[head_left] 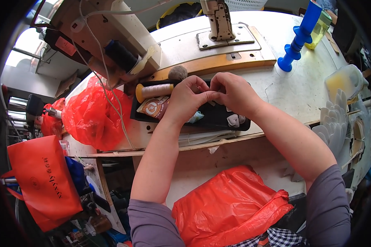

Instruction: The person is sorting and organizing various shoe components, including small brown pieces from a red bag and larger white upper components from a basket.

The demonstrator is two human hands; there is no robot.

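Note:
Fingertips together, my left hand and my right hand meet above a black tray on the white tabletop. Each hand is closed in a pinch; whatever lies between the fingertips is too small to make out. Beside my left hand, a spool of pale thread with a yellow end lies in the tray. A small printed packet is just below the spool. Small grey-white pieces rest at the tray's right end, below my right hand. A fuzzy grey-brown ball sits behind the tray.
Behind the tray stands a sewing machine; its body rises at upper left with a dark thread cone. Blue stacked spools stand at far right. Red plastic bags flank the left side and cover my lap.

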